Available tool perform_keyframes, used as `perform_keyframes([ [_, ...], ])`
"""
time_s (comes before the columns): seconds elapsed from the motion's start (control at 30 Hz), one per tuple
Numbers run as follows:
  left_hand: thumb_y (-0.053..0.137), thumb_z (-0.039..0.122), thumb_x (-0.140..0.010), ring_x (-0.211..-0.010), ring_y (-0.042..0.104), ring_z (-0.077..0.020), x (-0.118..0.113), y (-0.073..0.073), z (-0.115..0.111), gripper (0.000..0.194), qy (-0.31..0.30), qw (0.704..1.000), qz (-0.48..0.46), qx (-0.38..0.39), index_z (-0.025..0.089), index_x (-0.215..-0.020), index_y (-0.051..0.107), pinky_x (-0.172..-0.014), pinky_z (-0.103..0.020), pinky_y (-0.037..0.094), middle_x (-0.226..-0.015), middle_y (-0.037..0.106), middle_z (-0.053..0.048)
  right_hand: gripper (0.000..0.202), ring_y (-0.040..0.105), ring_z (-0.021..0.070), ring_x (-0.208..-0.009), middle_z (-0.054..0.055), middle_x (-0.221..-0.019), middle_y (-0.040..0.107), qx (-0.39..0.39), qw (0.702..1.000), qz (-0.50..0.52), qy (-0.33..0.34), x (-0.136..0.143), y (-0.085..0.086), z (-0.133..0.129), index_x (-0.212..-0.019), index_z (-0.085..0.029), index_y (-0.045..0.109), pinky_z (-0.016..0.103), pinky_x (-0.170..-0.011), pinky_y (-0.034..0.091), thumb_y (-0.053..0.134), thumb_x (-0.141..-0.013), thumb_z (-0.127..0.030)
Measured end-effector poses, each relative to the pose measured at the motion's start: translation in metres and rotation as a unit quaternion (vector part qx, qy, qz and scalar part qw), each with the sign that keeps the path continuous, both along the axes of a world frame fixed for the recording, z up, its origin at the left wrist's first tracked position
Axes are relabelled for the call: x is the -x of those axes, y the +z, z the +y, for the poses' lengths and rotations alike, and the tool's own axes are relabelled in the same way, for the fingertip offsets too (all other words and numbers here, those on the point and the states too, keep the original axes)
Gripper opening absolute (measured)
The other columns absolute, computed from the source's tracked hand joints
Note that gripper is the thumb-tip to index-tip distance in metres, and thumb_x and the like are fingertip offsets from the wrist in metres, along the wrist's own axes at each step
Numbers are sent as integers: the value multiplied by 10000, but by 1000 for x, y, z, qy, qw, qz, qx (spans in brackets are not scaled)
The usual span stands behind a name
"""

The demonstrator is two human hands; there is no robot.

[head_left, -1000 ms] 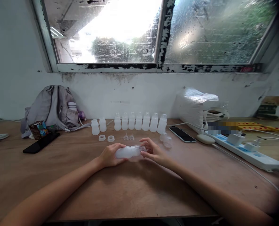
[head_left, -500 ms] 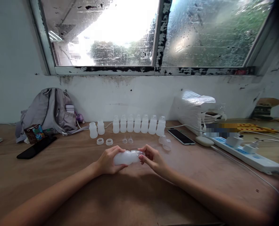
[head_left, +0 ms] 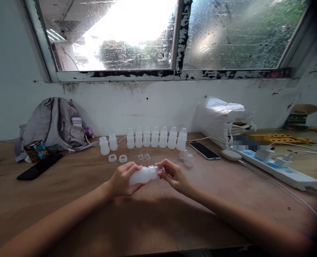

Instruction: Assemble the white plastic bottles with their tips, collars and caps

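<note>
My left hand is wrapped round the body of a frosted white baby bottle, held on its side above the table. At the bottle's right end is a clear dome cap, which the fingers of my right hand pinch. Whether the cap is fully seated I cannot tell. Beyond my hands lie two clear nipples and two collar rings. More clear caps rest to the right. Two bottles without caps stand at the back left, beside a row of several capped bottles.
A grey backpack, a small printed box and a black phone are at the left. On the right are another phone, a white power strip with cables, and a plastic-wrapped bundle by the wall.
The view has shifted slightly, so the background sits a little higher and further left. Both hands keep their hold; the bottle's cap end is tilted slightly further up.
</note>
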State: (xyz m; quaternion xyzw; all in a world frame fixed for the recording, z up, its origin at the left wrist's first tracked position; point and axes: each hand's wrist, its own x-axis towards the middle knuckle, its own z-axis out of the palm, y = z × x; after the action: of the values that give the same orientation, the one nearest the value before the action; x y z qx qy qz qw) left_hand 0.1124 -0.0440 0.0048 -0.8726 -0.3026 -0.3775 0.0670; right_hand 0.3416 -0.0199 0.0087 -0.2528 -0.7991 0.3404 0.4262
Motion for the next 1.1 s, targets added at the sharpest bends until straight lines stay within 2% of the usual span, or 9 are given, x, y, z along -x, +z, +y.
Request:
perform_keyframes([
  [0.1,586,379,-703,-817,539,-206,-3,4,1,462,14,1000,-10,26,190,-1085,406,-690,-331,453,-935,541,-85,256,512,110,-638,29,-762,543,-6,1000,-17,13,0,17,6,-939,-155,527,238,-565,442,542,-764,-341],
  [0.27,539,413,-742,-1098,414,-266,-24,27,9,671,12,993,-37,116,200,-1280,198,-871,-425,379,-1251,382,-140,337,544,127,-718,26,-862,564,-97,990,-97,-34,19,76,25,-1021,-221,534,277,-648,467,586,-714,-351],
  [0.33,513,406,-763,-1086,427,-257,-31,39,16,596,18,987,-86,134,210,-1262,254,-864,-408,385,-1231,411,-123,364,545,129,-712,11,-805,571,-123,984,-113,-65,31,93,33,-1018,-220,513,276,-634,458,601,-694,-361],
  [0.43,489,427,-771,-921,531,-214,-31,54,30,454,28,968,-162,187,198,-1153,402,-738,-329,445,-1072,528,-91,367,546,132,-715,4,-774,576,-134,978,-136,-79,43,102,42,-987,-210,491,272,-627,445,616,-676,-360],
  [0.57,512,516,-712,-752,578,-184,-14,71,52,433,56,951,-132,273,172,-976,509,-596,-260,444,-874,595,-51,439,553,131,-721,32,-883,566,-110,981,-137,-84,43,93,54,-1046,-215,428,276,-625,452,601,-683,-391],
  [0.7,537,565,-644,-788,574,-212,13,90,79,523,183,952,-33,243,164,-978,512,-636,-274,429,-870,607,-67,413,556,134,-740,59,-964,533,-98,979,-139,-109,30,78,64,-1061,-212,407,278,-632,460,550,-722,-401],
  [0.83,528,568,-620,-906,543,-248,38,110,118,597,339,899,101,259,163,-1055,481,-750,-311,403,-1016,579,-97,312,549,134,-703,75,-942,542,-93,969,-189,-129,18,56,78,-1021,-185,435,276,-621,449,511,-757,-333],
  [0.9,527,559,-617,-959,515,-291,48,118,137,612,378,876,125,273,144,-1064,482,-830,-388,355,-1049,566,-130,281,545,137,-687,84,-932,549,-95,963,-214,-133,16,40,86,-996,-172,454,280,-622,441,516,-754,-300],
  [1.1,535,555,-604,-1136,322,-406,63,114,178,614,451,830,143,296,139,-1055,514,-865,-585,225,-1204,442,-204,252,537,141,-722,99,-976,546,-110,955,-239,-136,25,-7,103,-975,-158,478,266,-651,414,531,-739,-229],
])
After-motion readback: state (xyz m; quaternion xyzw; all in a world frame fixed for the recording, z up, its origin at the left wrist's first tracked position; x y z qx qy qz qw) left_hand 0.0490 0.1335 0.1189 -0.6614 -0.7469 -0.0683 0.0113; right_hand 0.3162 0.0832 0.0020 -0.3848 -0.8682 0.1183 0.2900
